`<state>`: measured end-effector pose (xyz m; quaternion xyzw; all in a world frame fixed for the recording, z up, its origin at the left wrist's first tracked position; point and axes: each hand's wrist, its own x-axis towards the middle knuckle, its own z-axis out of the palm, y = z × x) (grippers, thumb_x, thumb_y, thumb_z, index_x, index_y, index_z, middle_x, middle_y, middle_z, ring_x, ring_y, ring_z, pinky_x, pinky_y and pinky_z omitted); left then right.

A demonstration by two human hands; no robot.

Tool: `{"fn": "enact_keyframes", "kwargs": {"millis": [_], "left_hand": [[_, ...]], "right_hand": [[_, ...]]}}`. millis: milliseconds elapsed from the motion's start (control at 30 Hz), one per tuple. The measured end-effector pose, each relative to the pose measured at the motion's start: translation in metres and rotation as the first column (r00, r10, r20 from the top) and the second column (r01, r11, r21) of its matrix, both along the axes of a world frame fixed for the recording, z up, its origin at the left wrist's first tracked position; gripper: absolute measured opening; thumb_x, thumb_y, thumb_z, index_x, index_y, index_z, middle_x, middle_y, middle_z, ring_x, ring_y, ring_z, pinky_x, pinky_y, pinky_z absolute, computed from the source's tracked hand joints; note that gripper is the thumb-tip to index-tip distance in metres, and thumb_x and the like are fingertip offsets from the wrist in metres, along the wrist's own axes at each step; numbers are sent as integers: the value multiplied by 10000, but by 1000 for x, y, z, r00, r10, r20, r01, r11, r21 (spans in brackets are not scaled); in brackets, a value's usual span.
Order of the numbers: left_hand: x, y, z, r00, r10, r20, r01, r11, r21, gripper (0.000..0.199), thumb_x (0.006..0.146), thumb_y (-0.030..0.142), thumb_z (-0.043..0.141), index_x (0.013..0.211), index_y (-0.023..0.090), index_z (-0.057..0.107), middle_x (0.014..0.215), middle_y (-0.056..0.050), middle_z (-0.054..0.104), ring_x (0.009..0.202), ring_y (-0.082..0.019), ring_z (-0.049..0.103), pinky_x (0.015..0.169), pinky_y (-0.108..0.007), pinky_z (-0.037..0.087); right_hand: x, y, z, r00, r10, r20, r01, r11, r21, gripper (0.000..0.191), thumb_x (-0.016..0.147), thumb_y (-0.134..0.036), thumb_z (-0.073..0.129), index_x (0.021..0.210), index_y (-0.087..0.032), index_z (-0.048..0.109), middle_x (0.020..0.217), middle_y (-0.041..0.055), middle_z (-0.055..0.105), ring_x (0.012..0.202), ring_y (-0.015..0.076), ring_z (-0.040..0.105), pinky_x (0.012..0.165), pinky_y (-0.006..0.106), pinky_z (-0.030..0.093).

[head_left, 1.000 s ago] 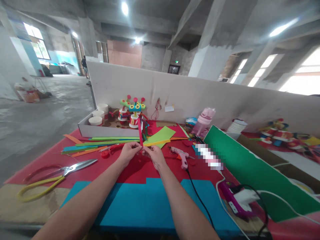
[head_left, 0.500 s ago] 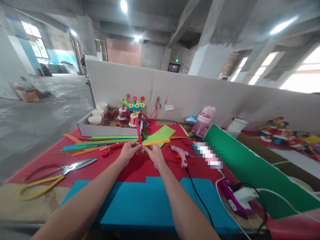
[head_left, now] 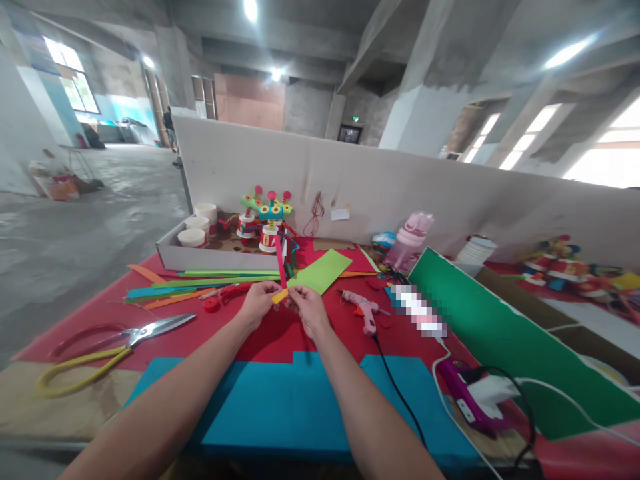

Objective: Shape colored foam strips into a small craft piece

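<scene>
In the middle of the table my left hand (head_left: 259, 307) and my right hand (head_left: 310, 310) meet, fingertips pinched close together. Between them are a red paper strip (head_left: 281, 260), which points away from me, and a yellow paper strip (head_left: 280, 296), whose short visible part lies across the near end of the red one. My left hand is closed at the joint of the strips; my right fingers are closed on the yellow strip. The exact overlap is hidden by the fingertips. Just beyond lies a light green paper sheet (head_left: 323, 270).
Large scissors (head_left: 133, 337) lie at left, near loose paper strips (head_left: 170, 293). A pink glue gun (head_left: 363, 310) rests to the right, its cord running forward. Blue sheets (head_left: 280, 407) cover the near edge. Behind stands a box (head_left: 220, 259) with paper-cup figures (head_left: 270, 233); a green panel (head_left: 490, 340) borders the right.
The long yellow strip that stretched right over my right hand has been folded over; now a short yellow part points left. My right fingers have shifted to the fold. The red strip stays put.
</scene>
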<state>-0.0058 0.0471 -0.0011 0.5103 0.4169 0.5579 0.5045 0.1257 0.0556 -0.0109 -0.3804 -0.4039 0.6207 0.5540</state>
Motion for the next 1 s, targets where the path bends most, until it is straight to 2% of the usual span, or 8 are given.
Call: {"fn": "enact_keyframes", "kwargs": {"millis": [133, 233, 400, 533, 633, 733, 833, 1000], "left_hand": [[-2, 1, -3, 999, -47, 26, 48, 999, -17, 139, 625, 236, 715, 638, 120, 638, 501, -5, 586, 417, -77, 464, 443, -213, 350], [-3, 1, -4, 997, -66, 38, 68, 996, -60, 149, 612, 237, 726, 653, 124, 639, 504, -4, 585, 416, -81, 469, 439, -219, 347], [0, -2, -1, 991, -76, 111, 90, 987, -130, 237, 585, 287, 787, 679, 127, 640, 542, -8, 606, 451, -84, 489, 466, -226, 371], [6, -5, 1, 984, -84, 160, 105, 987, -125, 299, 567, 306, 820, 724, 137, 630, 593, -9, 634, 472, -82, 503, 492, -227, 398], [9, -7, 1, 983, -124, 134, 134, 988, -73, 341, 584, 330, 823, 763, 151, 594, 633, -1, 638, 509, -88, 530, 521, -229, 433], [9, -7, -1, 993, -108, 57, 112, 991, -76, 391, 585, 367, 823, 765, 169, 538, 631, 16, 617, 530, -101, 551, 512, -229, 447], [9, -7, 0, 997, -75, 33, 78, 992, -97, 379, 627, 421, 786, 735, 170, 523, 597, 24, 591, 514, -98, 538, 480, -215, 421], [7, -6, 3, 990, -79, 113, 88, 993, -79, 331, 627, 402, 774, 686, 153, 563, 600, 10, 602, 518, -91, 528, 493, -214, 414]], "right_hand": [[0, 1, -5, 998, -11, 65, 8, 999, 45, 402, 552, -463, 808, 785, -159, 687, 596, -42, 604, 522, 80, 490, 536, 208, 408], [0, 1, -8, 996, -20, 92, 14, 998, 57, 394, 576, -458, 791, 821, -158, 714, 628, -33, 628, 530, 85, 482, 557, 221, 408], [-2, 2, -7, 999, -36, 15, 35, 998, 58, 339, 576, -427, 789, 776, -166, 702, 636, -32, 640, 554, 102, 513, 605, 244, 434], [-2, 5, -7, 990, -125, -63, 127, 991, 29, 305, 566, -404, 775, 728, -165, 675, 584, -39, 602, 548, 111, 507, 600, 257, 447], [-2, 8, -9, 981, -184, -64, 185, 983, 13, 279, 574, -398, 761, 690, -168, 654, 521, -51, 556, 521, 110, 492, 578, 255, 448], [-2, 7, -11, 977, -206, -62, 207, 978, 3, 276, 589, -405, 749, 689, -173, 639, 532, -45, 572, 519, 111, 509, 571, 252, 459], [-3, 5, -10, 983, -180, -44, 181, 983, 26, 279, 603, -399, 753, 715, -168, 644, 576, -32, 612, 538, 115, 541, 580, 254, 476], [-1, 2, -2, 993, 10, -120, -14, 999, -35, 323, 591, -397, 799, 728, -166, 619, 610, -17, 642, 578, 125, 605, 639, 269, 519]]}}
